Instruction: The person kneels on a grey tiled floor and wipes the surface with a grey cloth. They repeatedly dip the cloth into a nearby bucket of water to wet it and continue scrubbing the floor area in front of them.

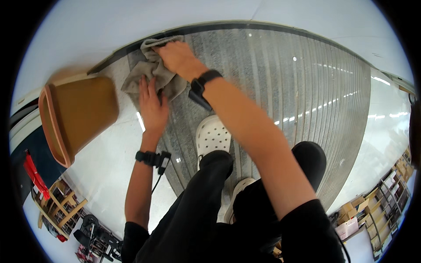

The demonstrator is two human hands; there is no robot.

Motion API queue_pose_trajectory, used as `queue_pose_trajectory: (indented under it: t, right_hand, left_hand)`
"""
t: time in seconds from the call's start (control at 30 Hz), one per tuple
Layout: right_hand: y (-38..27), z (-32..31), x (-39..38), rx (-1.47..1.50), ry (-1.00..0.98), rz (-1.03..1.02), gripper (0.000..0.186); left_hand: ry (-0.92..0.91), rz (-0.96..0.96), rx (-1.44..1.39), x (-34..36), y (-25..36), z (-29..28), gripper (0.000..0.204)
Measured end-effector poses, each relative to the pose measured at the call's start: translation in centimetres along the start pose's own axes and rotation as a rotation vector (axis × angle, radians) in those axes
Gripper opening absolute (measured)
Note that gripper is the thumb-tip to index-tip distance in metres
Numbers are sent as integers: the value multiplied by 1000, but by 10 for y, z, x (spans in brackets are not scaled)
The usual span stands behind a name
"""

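Note:
My right hand [180, 59] has its fingers closed on the upper part of a crumpled grey-brown cloth [133, 85], against the dark strip [230, 26] at the foot of the white wall. My left hand [152, 103] lies on the cloth's lower part with its fingers stretched out. The cloth rests at the upper left of a striped grey floor strip [333, 109]. Black bands with devices are on both wrists. A white perforated clog [210, 138] is on my foot below my hands.
A tan plastic bin [87, 114] with a pinkish rim stands at the left by the wall. Glossy pale floor [96, 171] borders the striped strip. Wooden racks [61, 206] and black equipment [96, 236] are at lower left; shelving with cardboard boxes [353, 208] is at lower right.

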State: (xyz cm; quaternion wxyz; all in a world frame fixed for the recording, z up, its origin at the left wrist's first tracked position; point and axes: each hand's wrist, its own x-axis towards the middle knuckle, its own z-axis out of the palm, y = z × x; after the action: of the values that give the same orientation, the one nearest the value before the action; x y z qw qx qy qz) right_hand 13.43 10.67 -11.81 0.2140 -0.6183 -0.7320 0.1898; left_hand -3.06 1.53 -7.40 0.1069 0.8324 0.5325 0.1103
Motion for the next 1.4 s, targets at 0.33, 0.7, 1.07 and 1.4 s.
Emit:
queue_pose_trajectory:
  t: [0.33,0.7,1.07,1.4]
  right_hand:
    - [27,-30,-91,131,114,642,58]
    - [3,-37,-151,318,54,776,70]
    - [16,-72,-188,471,129,1148,80]
    - [37,-56,-213,367,288,1185,78]
  left_hand:
    - [-154,177,2,21,23,23,55]
    - [-150,260,224,27,39,62,59]
    - [-450,577,336,50,97,71,72]
    - [-436,769,336,44,118,94,78]
